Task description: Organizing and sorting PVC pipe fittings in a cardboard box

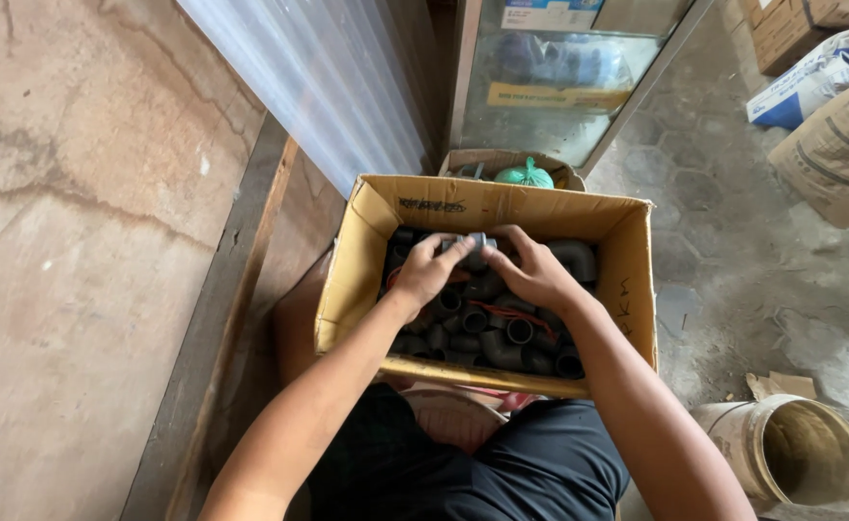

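Dark shorts and both bare forearms fill the bottom of the view, reaching forward into an open cardboard box that sits on the floor. The box is heaped with grey plastic pipe fittings, mostly elbows. Over the far half of the box, the left hand and right hand meet, fingers curled together around one small grey fitting held just above the heap, near the box's back wall. Behind the box stands a smaller carton holding a green bag. A dirty bucket stands by the box's near right corner, and paper sacks lie well apart at the far right.
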